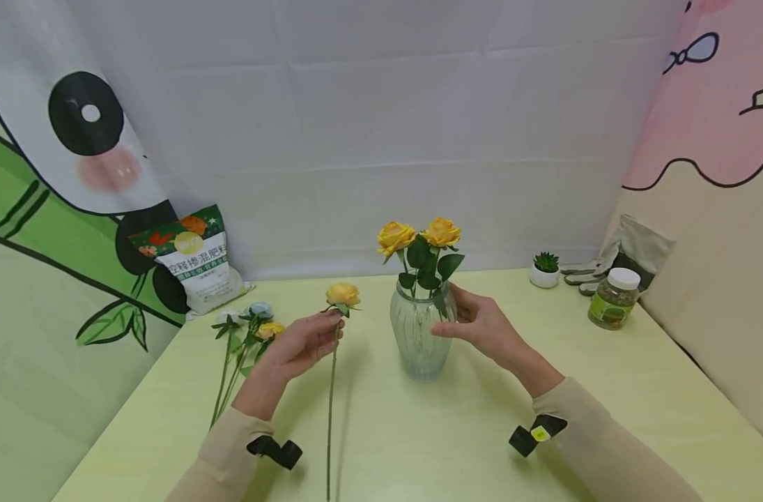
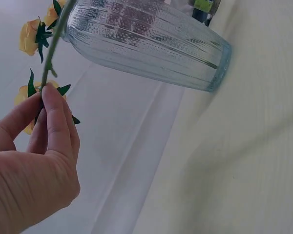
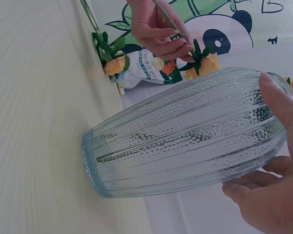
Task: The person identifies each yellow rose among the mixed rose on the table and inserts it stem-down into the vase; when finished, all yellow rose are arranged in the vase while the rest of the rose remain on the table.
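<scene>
My left hand (image 1: 306, 343) pinches a yellow rose (image 1: 343, 295) by its stem just below the bloom; the long stem hangs down toward the front of the table. To its right, a ribbed clear glass vase (image 1: 416, 341) stands upright on the table with two yellow-orange roses (image 1: 442, 232) in it. My right hand (image 1: 481, 324) grips the vase near its neck from the right side, the thumb across the front, as the right wrist view also shows. In the left wrist view the pinched stem (image 2: 50, 61) crosses in front of the vase's upper part.
Several loose flowers (image 1: 270, 330), white, blue and yellow, lie at the left beside a fertilizer bag (image 1: 208, 272). At the back right are a small potted succulent (image 1: 545, 270), grey-handled tools (image 1: 588, 277), a grey pouch (image 1: 638, 244) and a white-lidded jar (image 1: 613, 300).
</scene>
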The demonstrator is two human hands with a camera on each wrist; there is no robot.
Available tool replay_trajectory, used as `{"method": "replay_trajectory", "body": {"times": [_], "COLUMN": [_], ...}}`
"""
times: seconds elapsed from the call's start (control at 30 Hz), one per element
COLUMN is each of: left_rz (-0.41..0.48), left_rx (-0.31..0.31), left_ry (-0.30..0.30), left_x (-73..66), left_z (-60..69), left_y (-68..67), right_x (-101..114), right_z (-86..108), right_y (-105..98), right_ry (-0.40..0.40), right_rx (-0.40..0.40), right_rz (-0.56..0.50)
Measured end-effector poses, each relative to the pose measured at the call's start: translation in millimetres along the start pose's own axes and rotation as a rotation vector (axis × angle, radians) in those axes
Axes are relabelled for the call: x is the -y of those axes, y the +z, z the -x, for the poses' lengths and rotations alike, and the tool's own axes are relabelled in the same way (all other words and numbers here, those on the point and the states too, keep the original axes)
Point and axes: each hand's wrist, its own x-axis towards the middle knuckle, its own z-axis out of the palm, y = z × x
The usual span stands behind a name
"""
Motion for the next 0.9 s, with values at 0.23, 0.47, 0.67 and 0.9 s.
{"method": "replay_trajectory", "body": {"times": [0.23,0.47,0.67,0.9], "left_rz": [0.062,0.171,0.32,0.477], "left_rx": [0.059,0.06,0.087,-0.033], "left_ry": [0.05,0.155,0.286,0.479], "left_x": [-11.4,-22.3,-32.0,-43.2], "left_z": [4.8,10.2,5.7,5.0], "left_y": [12.4,29.9,46.6,59.1], "right_x": [1,0,1,-1], "right_z": [-1.3,0.0,-1.1,-1.0], "right_y": [0,-1,-3,-2], "right_ry": [-0.001,0.008,-0.009,0.002], "right_rx": [-0.002,-0.003,-0.007,-0.003], "right_rz": [0.006,0.018,0.012,0.012]}}
